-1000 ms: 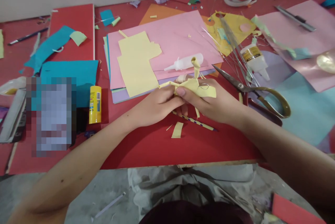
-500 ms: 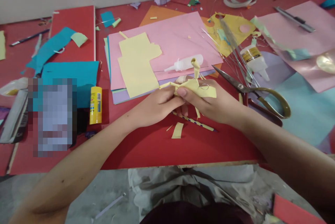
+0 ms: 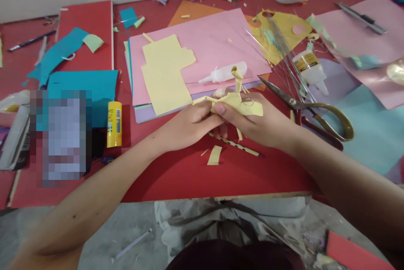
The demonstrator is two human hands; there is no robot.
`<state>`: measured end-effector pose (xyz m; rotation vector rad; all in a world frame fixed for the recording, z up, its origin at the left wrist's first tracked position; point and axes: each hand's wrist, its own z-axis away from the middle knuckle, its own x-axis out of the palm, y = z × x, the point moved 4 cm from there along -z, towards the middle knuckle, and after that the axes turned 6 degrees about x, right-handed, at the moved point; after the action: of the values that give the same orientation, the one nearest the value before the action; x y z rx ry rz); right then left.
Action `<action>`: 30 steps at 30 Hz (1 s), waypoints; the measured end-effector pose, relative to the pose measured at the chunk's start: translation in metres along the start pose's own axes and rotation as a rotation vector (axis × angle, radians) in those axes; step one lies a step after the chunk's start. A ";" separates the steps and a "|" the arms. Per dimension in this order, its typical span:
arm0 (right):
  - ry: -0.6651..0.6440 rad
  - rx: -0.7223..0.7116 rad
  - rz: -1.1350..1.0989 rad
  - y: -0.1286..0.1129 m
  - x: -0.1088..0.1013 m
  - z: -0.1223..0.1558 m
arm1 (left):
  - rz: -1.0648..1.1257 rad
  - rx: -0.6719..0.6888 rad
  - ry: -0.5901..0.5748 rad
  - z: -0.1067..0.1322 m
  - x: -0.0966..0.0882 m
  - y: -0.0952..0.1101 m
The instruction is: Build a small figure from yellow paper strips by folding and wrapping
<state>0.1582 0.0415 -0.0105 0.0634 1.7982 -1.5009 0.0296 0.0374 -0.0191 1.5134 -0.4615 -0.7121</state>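
A folded and rolled yellow paper piece point(image 3: 232, 102) is pinched between my two hands above the red table, with a rolled tube standing up from it and a flat strip pointing right. My left hand point(image 3: 197, 120) is closed on its left part, most fingertips hidden. The thumb of my right hand point(image 3: 252, 122) presses on the piece from the near side. Below the hands lie a dotted pencil point(image 3: 241, 148) and a small yellow paper scrap point(image 3: 214, 155). Beyond them, a white squeeze bottle point(image 3: 224, 73) rests on stacked pink paper point(image 3: 214, 30), beside a cut yellow sheet point(image 3: 166, 89).
Open scissors point(image 3: 303, 105) lie right of my hands, points toward the left. Nearby are a white glue bottle point(image 3: 311, 68), clear thin sticks point(image 3: 280, 46) and a utility knife point(image 3: 361, 18). A yellow glue stick point(image 3: 114, 124) stands at left, near a blurred-out object point(image 3: 65, 135).
The view has shifted slightly. Both hands keep hold of the yellow paper piece in nearly the same pose.
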 end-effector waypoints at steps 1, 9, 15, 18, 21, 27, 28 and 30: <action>-0.002 -0.005 0.010 0.000 0.000 0.000 | -0.005 0.001 0.000 0.000 0.000 0.000; 0.053 0.002 -0.034 0.006 0.001 0.001 | -0.101 0.043 0.016 0.001 0.000 -0.002; 0.048 0.002 -0.014 0.005 0.001 0.002 | -0.188 0.091 0.033 0.002 0.001 -0.002; 0.037 0.019 0.019 0.005 0.000 0.002 | -0.224 0.107 0.072 0.002 0.000 -0.003; 0.043 0.018 0.050 0.004 0.000 0.002 | -0.215 0.115 0.095 0.003 0.000 -0.004; 0.051 0.010 0.106 0.005 0.001 0.002 | -0.184 0.075 0.103 0.003 -0.001 -0.005; 0.057 0.004 0.116 0.005 0.001 0.002 | -0.180 0.073 0.099 0.003 -0.001 -0.005; 0.057 -0.005 0.127 0.005 0.001 0.002 | -0.160 0.080 0.088 0.003 0.000 -0.004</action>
<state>0.1610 0.0410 -0.0149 0.2160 1.8073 -1.4177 0.0268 0.0359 -0.0234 1.6631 -0.3072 -0.7548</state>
